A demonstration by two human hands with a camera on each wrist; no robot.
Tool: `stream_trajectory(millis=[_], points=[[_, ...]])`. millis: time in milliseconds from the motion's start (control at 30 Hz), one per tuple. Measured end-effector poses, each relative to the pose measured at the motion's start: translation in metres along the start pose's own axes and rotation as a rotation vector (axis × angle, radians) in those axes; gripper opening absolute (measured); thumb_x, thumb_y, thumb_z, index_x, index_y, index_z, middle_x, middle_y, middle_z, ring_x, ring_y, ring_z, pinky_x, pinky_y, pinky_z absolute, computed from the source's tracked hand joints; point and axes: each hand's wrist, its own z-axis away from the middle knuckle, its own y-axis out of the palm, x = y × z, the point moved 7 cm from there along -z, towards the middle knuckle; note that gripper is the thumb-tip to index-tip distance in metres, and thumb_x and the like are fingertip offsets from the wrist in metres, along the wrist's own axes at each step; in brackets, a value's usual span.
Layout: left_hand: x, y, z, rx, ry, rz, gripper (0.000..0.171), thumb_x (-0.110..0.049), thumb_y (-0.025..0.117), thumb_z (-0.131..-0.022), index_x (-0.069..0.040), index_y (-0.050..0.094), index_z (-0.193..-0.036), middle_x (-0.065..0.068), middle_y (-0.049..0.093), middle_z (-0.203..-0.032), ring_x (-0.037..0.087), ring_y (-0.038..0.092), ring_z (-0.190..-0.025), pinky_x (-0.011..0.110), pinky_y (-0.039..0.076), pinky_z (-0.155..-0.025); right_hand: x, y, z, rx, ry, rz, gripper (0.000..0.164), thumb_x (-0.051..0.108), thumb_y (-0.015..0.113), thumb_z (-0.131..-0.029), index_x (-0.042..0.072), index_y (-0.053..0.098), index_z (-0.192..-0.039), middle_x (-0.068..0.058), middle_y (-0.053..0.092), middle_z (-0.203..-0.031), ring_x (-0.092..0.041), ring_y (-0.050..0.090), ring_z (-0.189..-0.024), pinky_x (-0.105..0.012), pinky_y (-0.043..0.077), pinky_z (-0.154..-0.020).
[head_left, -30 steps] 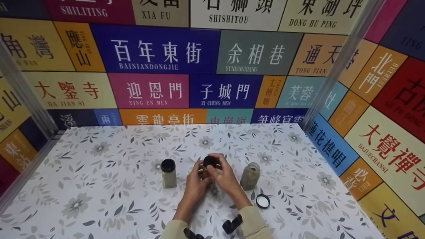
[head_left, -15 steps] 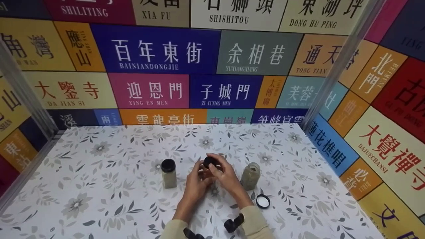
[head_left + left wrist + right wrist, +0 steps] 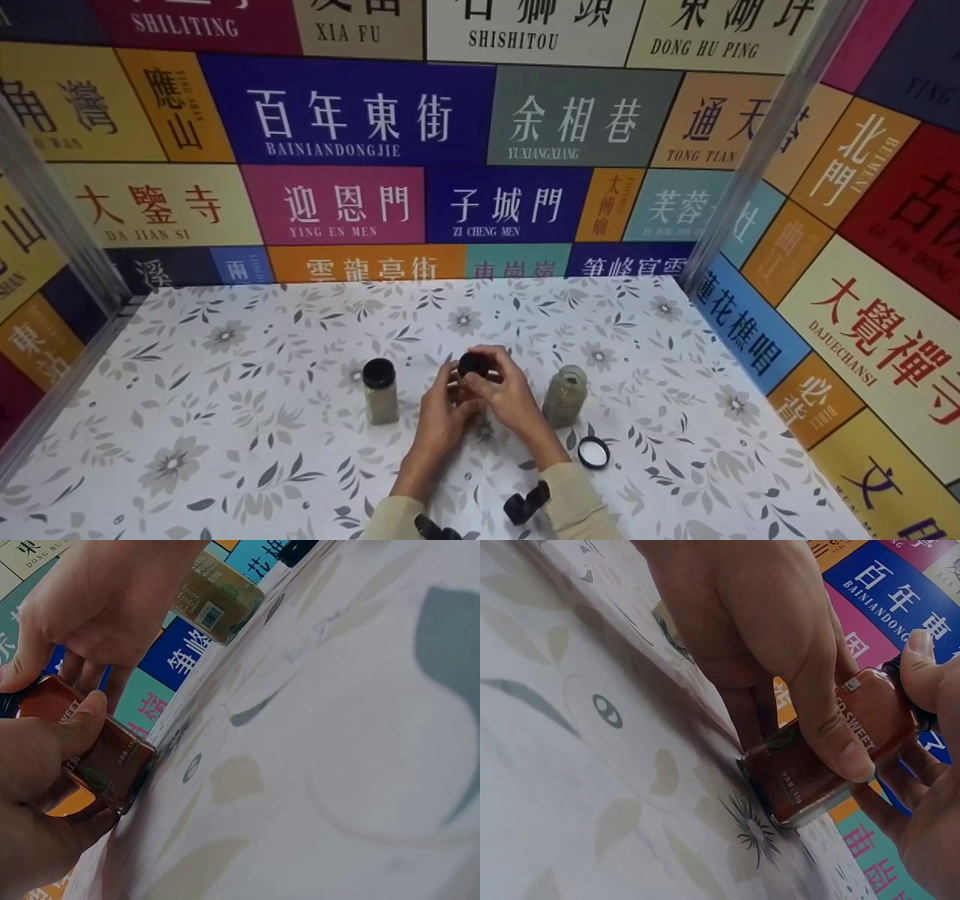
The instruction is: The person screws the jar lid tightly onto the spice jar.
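Note:
Between my two hands stands a small square glass spice jar [image 3: 802, 772] of red-brown powder, with the letters "SWEET" on its side. My left hand [image 3: 441, 420] grips its body low down, thumb across the printed face, and the base is right at the table. At the top, my right hand [image 3: 516, 401] holds the black lid [image 3: 472, 365] between thumb and fingers. From the head view, most of the jar's body is hidden by the hands. To the right is a lidless jar [image 3: 566, 403] with greenish-grey contents. A black-capped jar [image 3: 382, 403] stands on the left.
A loose black lid with a white inside [image 3: 594, 453] lies near my right forearm. White cloth with grey leaves and flowers covers the table [image 3: 262, 397]. Panels of coloured signs [image 3: 349, 109] enclose the back and sides.
My right thumb and fingers shift slightly around the black lid. The left hand, the other two jars and the loose lid stay where they were.

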Motion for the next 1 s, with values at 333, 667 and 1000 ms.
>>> stream_trajectory(millis=[333,667,1000], points=[[-0.001,0.0,0.0,0.005,0.024,-0.015,0.058,-0.016,0.079,-0.083,-0.004,0.053,-0.132,0.018,0.066,-0.11,0.031,0.071,-0.1,0.031,0.057,-0.082,-0.006,-0.001,0.0,0.07,-0.04,-0.039,0.045,0.013,0.06,-0.099,0.004,0.052,-0.142,-0.022,0.051,-0.145,-0.038,0.053,-0.129,-0.051,0.043,-0.111],[-0.002,0.0,0.001,0.0,0.012,-0.028,0.058,-0.02,0.08,-0.082,-0.007,0.055,-0.134,0.021,0.068,-0.119,0.033,0.07,-0.106,0.038,0.058,-0.089,-0.004,-0.006,-0.001,0.0,0.02,0.002,0.04,0.011,0.072,-0.09,0.004,0.061,-0.128,-0.023,0.061,-0.128,-0.039,0.059,-0.118,-0.054,0.049,-0.103],[-0.005,-0.001,0.003,-0.014,0.036,-0.023,0.057,-0.017,0.079,-0.083,-0.007,0.054,-0.133,0.021,0.069,-0.121,0.031,0.071,-0.103,0.037,0.059,-0.087,0.021,-0.006,0.006,-0.082,0.028,0.021,0.04,0.001,0.075,-0.084,-0.006,0.061,-0.121,-0.028,0.064,-0.122,-0.044,0.061,-0.113,-0.058,0.051,-0.099]])
